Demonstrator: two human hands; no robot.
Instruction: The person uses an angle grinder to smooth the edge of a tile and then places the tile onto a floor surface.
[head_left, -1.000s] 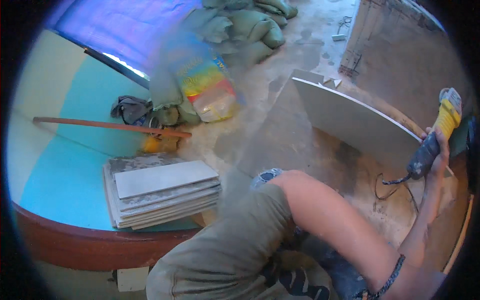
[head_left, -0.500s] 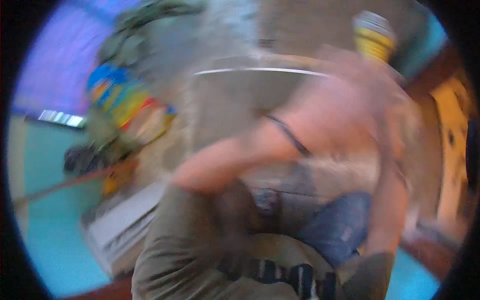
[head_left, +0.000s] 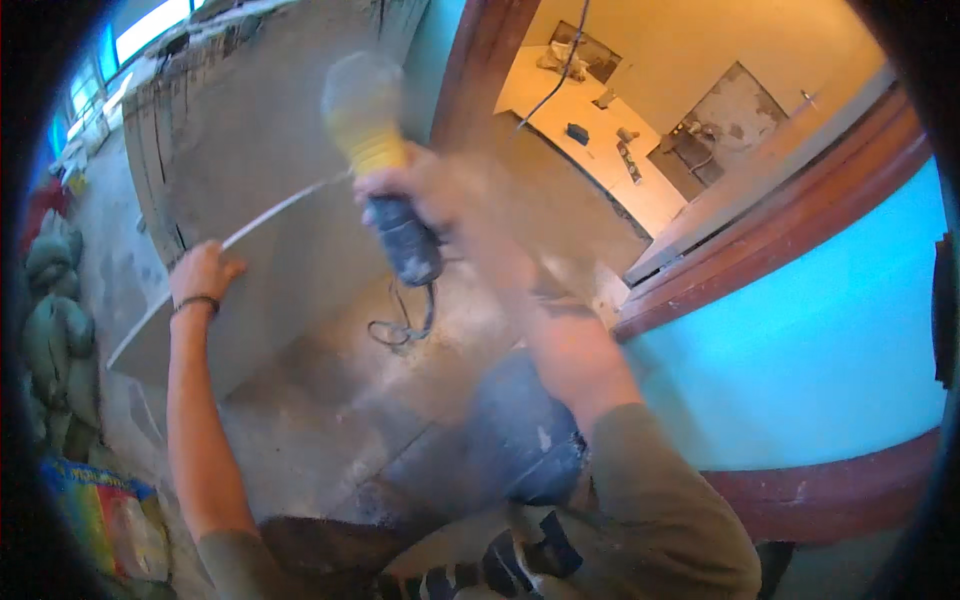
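My right hand is wrapped round an angle grinder with a dark body and yellow front; its pale head is blurred and points up and away. Its cord hangs from the rear end. My left hand grips the upper edge of a large grey slab, with the thumb over the near face and the fingers behind it. The slab's pale edge curves up to the right, ending close to the grinder. Whether the grinder's head touches anything cannot be made out.
A dusty block stands behind the slab. To the right are a brown door frame and a turquoise wall. Small items lie on a pale board beyond the doorway. A colourful bag and greenish cloth lie at left.
The view has swung to the right, bringing the doorway in. My left arm, which reached across toward my right hand, is now at the left, holding the slab's edge.
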